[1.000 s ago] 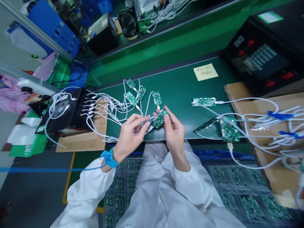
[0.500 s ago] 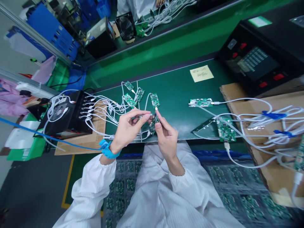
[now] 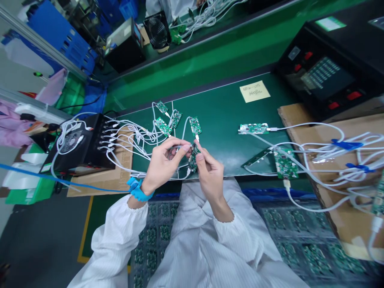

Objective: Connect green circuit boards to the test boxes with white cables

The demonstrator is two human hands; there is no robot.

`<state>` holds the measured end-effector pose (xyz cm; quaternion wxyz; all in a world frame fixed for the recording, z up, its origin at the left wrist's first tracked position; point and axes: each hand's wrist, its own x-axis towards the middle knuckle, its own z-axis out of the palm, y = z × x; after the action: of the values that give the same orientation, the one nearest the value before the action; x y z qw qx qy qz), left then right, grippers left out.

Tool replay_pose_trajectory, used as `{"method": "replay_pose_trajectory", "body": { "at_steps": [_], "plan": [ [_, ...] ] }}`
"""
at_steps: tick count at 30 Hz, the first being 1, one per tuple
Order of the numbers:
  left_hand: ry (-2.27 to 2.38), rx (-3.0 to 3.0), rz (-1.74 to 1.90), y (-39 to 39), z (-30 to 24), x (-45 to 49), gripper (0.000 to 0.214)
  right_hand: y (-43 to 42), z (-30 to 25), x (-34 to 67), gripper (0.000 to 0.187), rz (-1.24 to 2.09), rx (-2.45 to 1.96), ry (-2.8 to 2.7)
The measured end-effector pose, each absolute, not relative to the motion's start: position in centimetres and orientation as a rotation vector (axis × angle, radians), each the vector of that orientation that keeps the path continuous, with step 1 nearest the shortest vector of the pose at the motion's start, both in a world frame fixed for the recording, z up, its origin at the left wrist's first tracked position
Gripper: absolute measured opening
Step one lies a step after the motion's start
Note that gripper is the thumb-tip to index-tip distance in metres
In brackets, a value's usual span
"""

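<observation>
The thumb and forefinger of the right hand [image 3: 210, 170] pinch the held circuit board [image 3: 193, 161], which stands tilted nearly edge-on above the front edge of the green table [image 3: 223, 152]. The thumb and forefinger of the left hand [image 3: 163, 162] are drawn together on a pale cable [image 3: 179, 147] beside the board's upper edge; the cable's tip is hidden, so whether it is seated cannot be told. A white plug [image 3: 188, 172] meets the board's lower end.

A blue wrist strap [image 3: 139, 190] circles the left wrist, and white sleeves [image 3: 118, 224] gather at both wrists.

Just beyond the fingertips, a small board [image 3: 195, 125] lies on the table with a plug at its near end. Three more boards [image 3: 163, 126] lie grouped to its left, near white cables [image 3: 141, 134] that run to a black box [image 3: 87, 144] resting on cardboard. To the right lie a slim board [image 3: 254, 128] and a larger board [image 3: 285, 163], both wired, with a yellow note [image 3: 255, 91] behind them. Farther right stands a black instrument [image 3: 333, 72] with a lit screen and red buttons. Trays of boards [image 3: 300, 240] sit below table level on either side of the person's legs. Across the bench stands a black fan [image 3: 157, 31].
</observation>
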<state>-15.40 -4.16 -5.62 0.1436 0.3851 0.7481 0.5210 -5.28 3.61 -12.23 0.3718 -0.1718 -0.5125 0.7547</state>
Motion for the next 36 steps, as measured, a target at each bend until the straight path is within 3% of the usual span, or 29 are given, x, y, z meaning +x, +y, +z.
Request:
{"method": "replay_pose_trajectory", "body": {
  "at_steps": [12,31,36],
  "plan": [
    [2.537,1.653,1.333,-4.3,-6.5,-15.0,0.008,3.5,-12.2,-5.4,0.036,1.932,-0.466,-1.295],
    [2.514,1.800,1.221,-4.3,-6.6,-15.3,0.015,3.3,-12.3,-5.5,0.039,1.985,-0.439,-1.229],
    [2.429,1.786,1.192,-4.4,-6.1,-16.5,0.011,4.1,-13.0,-5.9,0.047,2.086,-0.416,-1.220]
  ]
}}
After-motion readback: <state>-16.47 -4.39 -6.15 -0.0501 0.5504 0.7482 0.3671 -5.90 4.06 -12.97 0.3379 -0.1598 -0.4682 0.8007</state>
